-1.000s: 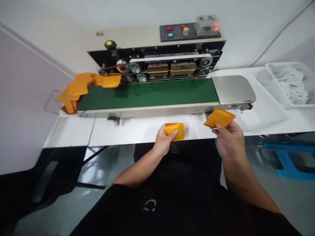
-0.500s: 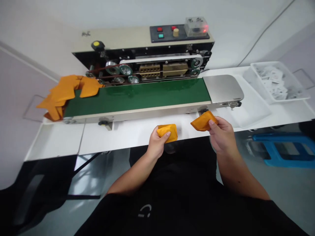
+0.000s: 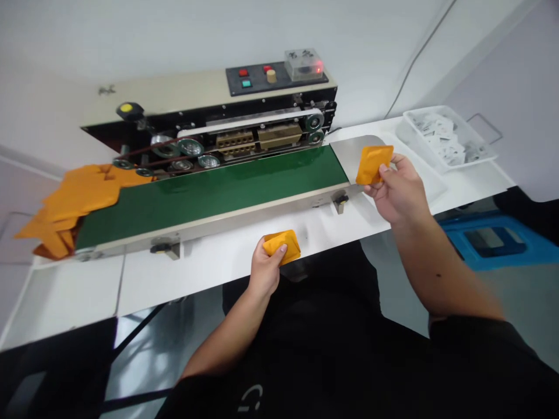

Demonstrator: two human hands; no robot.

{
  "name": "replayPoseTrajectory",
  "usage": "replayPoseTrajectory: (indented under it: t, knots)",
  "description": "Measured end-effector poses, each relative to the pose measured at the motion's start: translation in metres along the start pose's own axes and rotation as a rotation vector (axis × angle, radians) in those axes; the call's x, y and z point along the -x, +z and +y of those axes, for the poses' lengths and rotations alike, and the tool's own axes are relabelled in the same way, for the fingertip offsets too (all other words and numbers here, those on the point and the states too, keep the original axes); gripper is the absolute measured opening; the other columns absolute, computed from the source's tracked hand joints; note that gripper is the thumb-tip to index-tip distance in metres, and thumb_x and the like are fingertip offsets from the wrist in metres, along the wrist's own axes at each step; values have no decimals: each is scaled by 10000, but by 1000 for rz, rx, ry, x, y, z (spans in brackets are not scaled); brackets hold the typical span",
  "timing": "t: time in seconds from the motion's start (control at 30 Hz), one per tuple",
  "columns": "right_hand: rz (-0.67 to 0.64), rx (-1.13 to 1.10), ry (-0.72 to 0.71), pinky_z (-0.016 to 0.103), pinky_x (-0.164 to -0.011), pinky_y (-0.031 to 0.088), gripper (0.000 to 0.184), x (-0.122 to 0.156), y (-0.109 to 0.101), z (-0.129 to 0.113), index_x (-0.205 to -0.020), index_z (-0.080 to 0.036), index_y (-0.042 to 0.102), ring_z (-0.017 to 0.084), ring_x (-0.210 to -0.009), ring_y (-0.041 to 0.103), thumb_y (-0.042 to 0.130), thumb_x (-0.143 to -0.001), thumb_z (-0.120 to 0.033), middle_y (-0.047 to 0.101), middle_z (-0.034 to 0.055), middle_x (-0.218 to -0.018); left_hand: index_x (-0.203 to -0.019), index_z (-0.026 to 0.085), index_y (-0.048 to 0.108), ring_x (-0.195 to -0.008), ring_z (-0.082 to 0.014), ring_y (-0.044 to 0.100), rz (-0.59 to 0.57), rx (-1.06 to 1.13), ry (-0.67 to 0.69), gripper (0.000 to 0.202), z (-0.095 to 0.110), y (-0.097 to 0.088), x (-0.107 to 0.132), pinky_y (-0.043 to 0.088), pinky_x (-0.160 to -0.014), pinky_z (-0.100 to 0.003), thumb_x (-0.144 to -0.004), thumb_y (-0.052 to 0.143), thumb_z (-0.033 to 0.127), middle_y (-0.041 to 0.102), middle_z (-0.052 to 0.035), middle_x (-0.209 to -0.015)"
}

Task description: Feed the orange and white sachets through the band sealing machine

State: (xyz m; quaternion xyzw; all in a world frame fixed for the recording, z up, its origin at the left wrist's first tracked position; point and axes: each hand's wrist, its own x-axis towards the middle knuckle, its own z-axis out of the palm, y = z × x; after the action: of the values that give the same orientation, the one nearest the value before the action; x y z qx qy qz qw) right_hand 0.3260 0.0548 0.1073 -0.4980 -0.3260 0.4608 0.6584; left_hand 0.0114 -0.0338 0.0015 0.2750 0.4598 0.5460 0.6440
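Note:
My left hand (image 3: 265, 265) grips a small orange pouch (image 3: 282, 245) just above the white table's front edge, its fingers across the pouch. My right hand (image 3: 398, 191) pinches a second orange pouch (image 3: 373, 164) by one corner. That pouch is held up over the near side of the brushed steel plate (image 3: 349, 154) at the right end of the green conveyor belt (image 3: 209, 198). Both hands stay apart from the belt's surface. A heap of orange pouches (image 3: 74, 201) spills over the belt's far left end, beside the sealing machine's rollers and belts (image 3: 257, 137).
The sealer's control panel (image 3: 275, 78) sits on top of the machine. A white plastic tray (image 3: 449, 139) of small white sachets stands at the back right, with a translucent white tray (image 3: 414, 180) in front of it. A blue stool (image 3: 493, 238) stands on the floor at right.
My right hand has moved outward and forward with its pouch, from in front of the belt to over the steel plate. The left hand still holds its pouch, and the view has swung.

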Motion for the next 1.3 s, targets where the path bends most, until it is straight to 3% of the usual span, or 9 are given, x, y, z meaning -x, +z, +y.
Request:
replayPoseTrajectory:
  t: [0.17, 0.23, 0.33, 0.43, 0.6, 0.73, 1.0, 1.2, 1.3]
  knots:
    - [4, 16, 54, 228, -671, 592, 279, -55, 4, -7, -1086, -217, 657, 157, -935, 768, 742, -832, -140, 778, 44, -1082, -1103, 199, 693, -924, -180, 746, 17, 11, -13, 555, 0, -1, -3, 614, -882, -318, -711, 1025, 406, 774, -33, -1029]
    - [14, -6, 81, 222, -692, 600, 285, -72, 9, -6, -1018, -210, 626, 158, -947, 769, 715, -785, -71, 769, 47, -1059, -1101, 197, 695, -929, -182, 746, 18, 17, -16, 551, -1, -1, -5, 617, -883, -317, -711, 1024, 405, 778, -38, -1041]
    - [109, 2, 124, 256, -699, 632, 425, -94, 19, -2, -1060, -247, 553, 177, -923, 775, 715, -739, -21, 742, 13, -982, -1083, 201, 693, -935, -184, 747, 24, 27, -18, 539, -1, -2, -6, 616, -885, -316, -708, 1025, 402, 780, -37, -1047]
    - [160, 26, 163, 279, -709, 663, 546, -111, 29, 3, -1176, -251, 568, 189, -936, 785, 676, -718, 25, 745, 12, -974, -1074, 200, 691, -923, -184, 745, 25, 32, -23, 536, -1, -3, -8, 611, -869, -313, -709, 1025, 405, 780, -35, -1035]
    - [104, 27, 195, 278, -739, 694, 408, -133, 44, 12, -1061, -199, 641, 184, -969, 786, 636, -737, 48, 765, 40, -1042, -1076, 193, 692, -908, -177, 734, 28, 24, -22, 546, 1, -3, -11, 599, -850, -301, -707, 1027, 418, 773, -30, -1013]
    - [56, 52, 205, 287, -782, 710, 345, -140, 56, 18, -1016, -169, 658, 204, -986, 790, 674, -746, 46, 763, 82, -1073, -1072, 187, 688, -894, -163, 718, 30, 18, -34, 553, 2, -4, -14, 592, -837, -291, -707, 1027, 428, 758, -19, -995]
    - [17, 152, 195, 261, -771, 708, 326, -138, 72, 22, -1082, -199, 642, 178, -955, 792, 707, -819, -18, 762, 62, -1100, -1076, 189, 690, -898, -178, 713, 48, 10, -36, 572, 3, -7, -17, 594, -847, -307, -690, 1027, 441, 756, -30, -1003]
    - [4, 307, 227, 222, -586, 652, 499, -128, 91, 20, -1240, -246, 534, 152, -709, 753, 775, -829, -98, 751, 20, -942, -1082, 187, 696, -903, -177, 713, 52, 16, -44, 569, 4, -7, -18, 592, -845, -302, -689, 1027, 430, 759, -32, -1009]
    - [-50, 394, 224, 198, -474, 580, 575, -120, 94, 11, -1322, -258, 506, 147, -626, 722, 827, -851, -191, 752, 30, -966, -1082, 186, 698, -906, -176, 714, 48, 15, -41, 561, 5, -7, -19, 594, -849, -302, -696, 1023, 430, 758, -31, -1004]
